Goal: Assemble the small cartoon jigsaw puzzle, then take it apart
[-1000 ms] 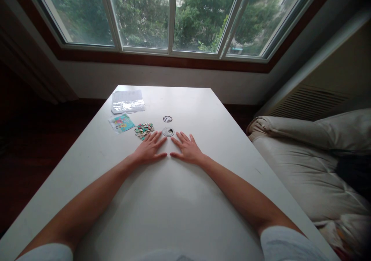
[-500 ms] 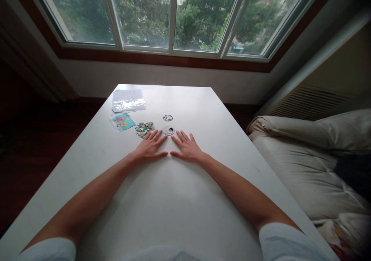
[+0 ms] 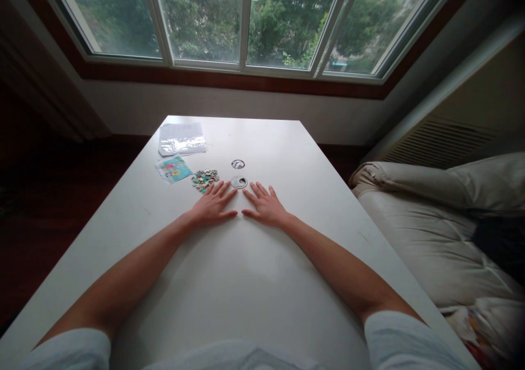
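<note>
My left hand [image 3: 212,204] lies flat on the white table [image 3: 254,282], fingers spread, its fingertips beside a pile of small multicoloured jigsaw pieces [image 3: 205,179]. Flat on the tabletop too, with fingers apart, is my right hand [image 3: 265,204]. Neither holds anything. Just beyond the fingertips, between the hands, lies a round silvery disc [image 3: 236,183] with a dark mark. Farther off is a smaller round piece [image 3: 238,164] with a dark rim. To the left of the pile sits a colourful picture sheet [image 3: 174,169], seemingly in a clear bag.
Clear plastic bags [image 3: 182,140] lie at the table's far left corner. A beige padded sofa [image 3: 410,233] stands along the right side. Beyond the table are a wall and a wide window [image 3: 283,25] with trees outside.
The whole view has shifted very slightly. Both hands stay flat in the same places, and nothing on the table has moved.
</note>
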Demonstrator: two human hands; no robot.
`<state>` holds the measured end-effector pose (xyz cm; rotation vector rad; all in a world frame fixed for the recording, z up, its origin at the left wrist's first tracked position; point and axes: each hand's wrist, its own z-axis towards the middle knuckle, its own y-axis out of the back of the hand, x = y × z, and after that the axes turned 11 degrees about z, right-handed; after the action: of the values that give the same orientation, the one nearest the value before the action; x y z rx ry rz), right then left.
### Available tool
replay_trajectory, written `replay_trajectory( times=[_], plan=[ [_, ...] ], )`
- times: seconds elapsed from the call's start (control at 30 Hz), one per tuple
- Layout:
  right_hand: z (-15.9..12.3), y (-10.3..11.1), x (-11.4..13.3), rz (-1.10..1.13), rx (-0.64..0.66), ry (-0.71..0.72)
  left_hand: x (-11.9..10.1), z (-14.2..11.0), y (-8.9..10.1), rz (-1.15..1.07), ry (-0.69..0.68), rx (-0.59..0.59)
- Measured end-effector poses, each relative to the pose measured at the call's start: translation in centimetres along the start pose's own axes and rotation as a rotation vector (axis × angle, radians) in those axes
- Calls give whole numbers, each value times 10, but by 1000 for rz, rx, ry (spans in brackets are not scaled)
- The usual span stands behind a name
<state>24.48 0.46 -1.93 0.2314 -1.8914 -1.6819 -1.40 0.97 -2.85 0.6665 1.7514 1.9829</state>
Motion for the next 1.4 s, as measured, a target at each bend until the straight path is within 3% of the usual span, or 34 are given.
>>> replay_trajectory(
  times=[1.4],
  plan=[
    [-3,0,2,5,-9,-10,-2,-2,2,-9,8,3]
  ],
)
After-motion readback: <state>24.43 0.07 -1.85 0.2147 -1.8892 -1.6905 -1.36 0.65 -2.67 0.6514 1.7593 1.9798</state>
